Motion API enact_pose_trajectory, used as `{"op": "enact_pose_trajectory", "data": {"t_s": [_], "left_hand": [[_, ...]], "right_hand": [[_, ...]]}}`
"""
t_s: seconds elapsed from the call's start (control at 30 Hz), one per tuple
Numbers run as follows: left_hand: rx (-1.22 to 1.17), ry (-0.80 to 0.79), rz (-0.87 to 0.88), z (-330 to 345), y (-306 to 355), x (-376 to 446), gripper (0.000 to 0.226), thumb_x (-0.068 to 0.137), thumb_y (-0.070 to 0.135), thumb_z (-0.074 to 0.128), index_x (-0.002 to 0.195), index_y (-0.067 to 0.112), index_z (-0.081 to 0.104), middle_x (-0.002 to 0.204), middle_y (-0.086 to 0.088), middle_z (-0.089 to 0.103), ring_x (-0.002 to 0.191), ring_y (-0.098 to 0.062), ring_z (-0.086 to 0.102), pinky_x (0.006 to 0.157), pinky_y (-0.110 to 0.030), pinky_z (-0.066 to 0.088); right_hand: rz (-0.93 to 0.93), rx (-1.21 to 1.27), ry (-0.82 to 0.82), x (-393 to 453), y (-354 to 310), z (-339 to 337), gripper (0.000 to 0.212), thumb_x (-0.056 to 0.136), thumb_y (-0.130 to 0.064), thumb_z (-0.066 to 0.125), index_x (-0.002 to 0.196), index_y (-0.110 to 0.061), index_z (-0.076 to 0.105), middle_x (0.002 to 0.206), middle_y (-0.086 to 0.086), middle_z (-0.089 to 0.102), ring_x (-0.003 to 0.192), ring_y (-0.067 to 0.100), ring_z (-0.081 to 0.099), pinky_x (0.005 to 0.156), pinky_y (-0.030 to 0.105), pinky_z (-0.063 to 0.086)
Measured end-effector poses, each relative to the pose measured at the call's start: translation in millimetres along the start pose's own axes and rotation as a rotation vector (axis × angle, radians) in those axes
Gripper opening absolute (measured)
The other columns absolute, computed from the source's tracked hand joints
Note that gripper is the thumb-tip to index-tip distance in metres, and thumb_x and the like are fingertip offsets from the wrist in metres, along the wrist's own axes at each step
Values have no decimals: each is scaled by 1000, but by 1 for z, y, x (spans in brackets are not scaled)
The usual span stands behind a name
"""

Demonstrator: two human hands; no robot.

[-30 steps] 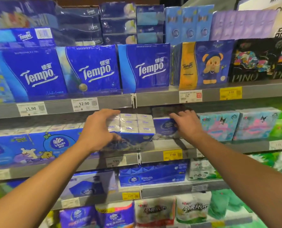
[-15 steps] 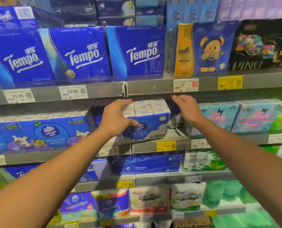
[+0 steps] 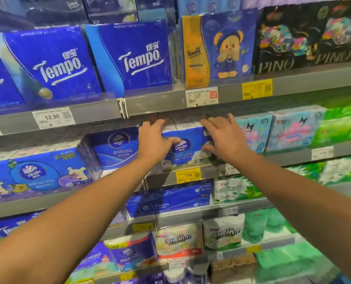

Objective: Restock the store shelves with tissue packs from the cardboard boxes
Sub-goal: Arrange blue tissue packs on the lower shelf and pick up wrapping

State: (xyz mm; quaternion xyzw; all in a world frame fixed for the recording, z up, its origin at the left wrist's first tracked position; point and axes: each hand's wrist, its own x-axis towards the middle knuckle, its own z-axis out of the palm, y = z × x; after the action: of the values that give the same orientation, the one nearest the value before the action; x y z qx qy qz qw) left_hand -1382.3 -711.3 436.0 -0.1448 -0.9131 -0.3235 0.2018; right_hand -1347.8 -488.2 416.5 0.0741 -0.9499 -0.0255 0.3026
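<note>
A blue Vinda tissue pack (image 3: pixel 188 145) stands on the second shelf (image 3: pixel 160 178), just above the yellow 7.99 price tag (image 3: pixel 188 175). My left hand (image 3: pixel 153 141) grips its left side, fingers over the top and thumb across the front. My right hand (image 3: pixel 225 137) holds its right side, fingers spread over the top and thumb against the front corner. Another blue Vinda pack (image 3: pixel 115 146) stands touching it on the left. The back of the held pack is hidden under the shelf above.
Pastel cartoon packs (image 3: pixel 252 132) sit right of my right hand. Large Tempo packs (image 3: pixel 133 58) fill the shelf above, whose grey rail (image 3: pixel 156 104) hangs just over my fingers. Lower shelves hold more blue packs (image 3: pixel 168 199) and kitchen paper rolls (image 3: pixel 177 240).
The blue pack has moved right and deeper into the shelf with my left hand on it. My right hand left the neighbouring pack and now holds this one. The view has come closer.
</note>
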Motion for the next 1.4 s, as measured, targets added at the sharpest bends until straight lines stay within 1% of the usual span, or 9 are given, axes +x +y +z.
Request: {"op": "enact_pose_trajectory", "data": {"t_s": [0.2, 0.47, 0.6, 0.7, 0.87, 1.0, 1.17, 1.3, 1.4], "left_hand": [[-85, -71, -128, 12, -10, -3, 81, 76, 61, 72, 141, 27, 39, 120, -13, 60, 111, -32, 59, 91, -46, 53], [-276, -88, -71, 10, -25, -25, 90, 78, 27, 79, 150, 33, 25, 125, -4, 61, 111, -24, 61, 93, -45, 53], [-266, 104, 174, 21, -45, -93, 47, 82, 22, 71, 125, 22, 54, 97, 0, 59, 80, -18, 58, 73, -38, 52], [-271, -202, 213, 62, -85, -156, 29, 81, 21, 71, 109, 18, 64, 80, 3, 63, 64, -13, 56, 70, -36, 51], [-197, -720, 42, 150, -168, -273, 40, 82, 36, 72, 117, 17, 69, 99, 5, 71, 82, -3, 60, 78, -16, 47], [-72, -1094, -221, 227, -242, -371, 48, 80, 41, 71, 123, 22, 64, 110, 4, 68, 102, -14, 64, 89, -28, 48], [-67, -1242, -566, 344, -360, -498, 57, 58, 56, 66, 110, 36, 61, 109, 3, 70, 101, -19, 67, 94, -43, 52], [54, -1225, -666, 449, -459, -573, 94, 47, 73, 61, 129, 30, 56, 112, 0, 70, 99, -22, 68, 91, -43, 54], [87, -1182, -739, 514, -513, -613, 69, 68, 55, 76, 127, 23, 58, 115, -5, 70, 101, -21, 66, 92, -37, 52]], "right_hand": [[27, -51, 101, 4, 0, 14, 78, 67, -40, 83, 135, -14, 54, 125, 11, 62, 111, 37, 55, 109, 54, 33], [90, 47, 168, -32, -38, 7, 80, 71, -23, 77, 142, -2, 45, 146, 23, 45, 137, 43, 39, 114, 63, 25], [70, 273, 258, -106, -81, 44, 61, 72, -19, 73, 129, -3, 58, 134, 20, 57, 123, 38, 53, 104, 51, 42], [224, 386, 26, -180, -118, 90, 57, 75, -22, 72, 127, -4, 59, 126, 17, 59, 115, 38, 55, 99, 46, 45], [611, 560, -330, -320, -183, 171, 58, 77, -23, 74, 130, -7, 58, 122, 19, 62, 109, 39, 59, 85, 43, 49], [929, 670, -716, -443, -238, 261, 67, 77, -35, 70, 138, -14, 50, 125, 12, 62, 111, 32, 60, 89, 43, 52], [1174, 714, -910, -599, -298, 389, 60, 74, -30, 82, 124, -11, 57, 111, 13, 64, 103, 32, 61, 79, 33, 42], [1238, 701, -974, -688, -317, 507, 76, 74, -35, 84, 138, -14, 49, 131, 12, 57, 119, 28, 54, 93, 30, 41], [1279, 667, -1038, -732, -322, 597, 85, 76, -38, 82, 144, -7, 41, 141, 17, 49, 128, 31, 48, 102, 33, 37]]}}
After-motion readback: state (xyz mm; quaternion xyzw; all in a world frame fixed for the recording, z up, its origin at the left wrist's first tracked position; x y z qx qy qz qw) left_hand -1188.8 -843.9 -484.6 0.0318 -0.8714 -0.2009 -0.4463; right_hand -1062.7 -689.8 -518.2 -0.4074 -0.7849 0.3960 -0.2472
